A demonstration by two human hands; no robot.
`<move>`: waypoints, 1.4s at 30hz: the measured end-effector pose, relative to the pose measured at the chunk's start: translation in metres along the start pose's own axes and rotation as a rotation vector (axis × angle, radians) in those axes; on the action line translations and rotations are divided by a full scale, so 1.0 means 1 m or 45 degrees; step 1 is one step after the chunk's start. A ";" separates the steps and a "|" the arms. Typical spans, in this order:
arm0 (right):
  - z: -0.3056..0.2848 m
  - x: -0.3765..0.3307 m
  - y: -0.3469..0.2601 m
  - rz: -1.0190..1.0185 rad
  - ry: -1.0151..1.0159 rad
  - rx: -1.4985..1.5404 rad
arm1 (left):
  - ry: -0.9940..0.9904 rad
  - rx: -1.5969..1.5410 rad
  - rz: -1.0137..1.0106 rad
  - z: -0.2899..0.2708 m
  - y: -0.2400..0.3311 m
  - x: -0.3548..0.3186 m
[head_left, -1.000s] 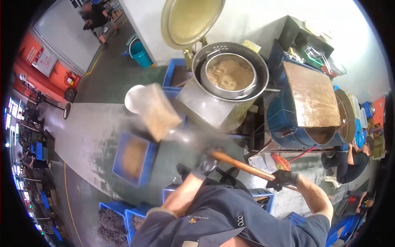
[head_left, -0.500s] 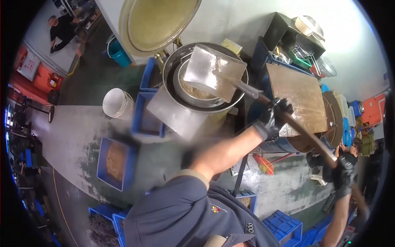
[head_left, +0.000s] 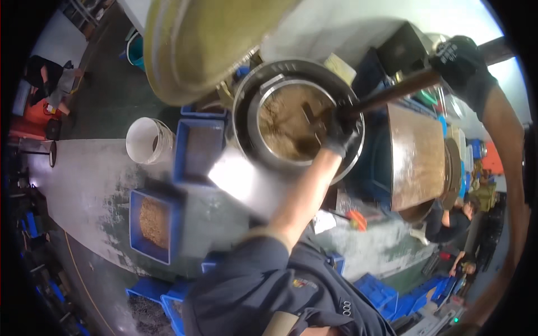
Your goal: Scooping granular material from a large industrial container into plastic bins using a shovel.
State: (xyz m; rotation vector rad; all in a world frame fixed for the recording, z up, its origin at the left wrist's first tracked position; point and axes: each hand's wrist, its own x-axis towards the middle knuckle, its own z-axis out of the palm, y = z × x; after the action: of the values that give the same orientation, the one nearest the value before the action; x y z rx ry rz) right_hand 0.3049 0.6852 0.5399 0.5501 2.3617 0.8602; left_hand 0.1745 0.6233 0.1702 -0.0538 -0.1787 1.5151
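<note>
Black-gloved left hand (head_left: 343,130) and right hand (head_left: 460,63) both gripping a long handle (head_left: 400,92) over the steel drum's (head_left: 302,68) right rim, raised lid (head_left: 199,56) behind it, blue bin (head_left: 180,154) left, floor (head_left: 92,176) stretching farther left.

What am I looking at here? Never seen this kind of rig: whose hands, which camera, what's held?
No robot here: these are a person's own two hands, in dark gloves. One wide fisheye camera on the head looks down, so straight edges bend near the rim. The left hand and right hand both grip a long dark pole, the left lower down, by a round metal basket holding brown loose material. I can't make out the pole's lower end clearly. The basket sits inside a larger round tub, with a yellowish lid raised beside it. On the floor stand a white bucket and blue bins.
</note>
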 end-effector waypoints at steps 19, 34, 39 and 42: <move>0.045 -0.120 -0.239 0.757 -1.640 1.899 | 0.865 -0.216 -0.573 -0.026 -0.081 -0.159; 0.003 -0.151 -0.349 1.120 -1.512 2.458 | 0.764 0.009 -0.559 -0.033 -0.080 -0.206; -0.008 -0.167 -0.371 1.148 -1.348 2.652 | 0.592 0.145 -0.628 -0.031 -0.073 -0.228; 0.001 -0.175 -0.382 1.147 -1.389 2.543 | 0.801 0.116 -0.626 -0.019 -0.073 -0.223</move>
State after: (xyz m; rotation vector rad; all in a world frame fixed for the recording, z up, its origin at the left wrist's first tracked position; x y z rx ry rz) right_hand 0.3691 0.3197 0.3425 2.0294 1.0013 -1.5569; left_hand 0.2390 0.3988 0.1433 -0.3805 0.3602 0.9560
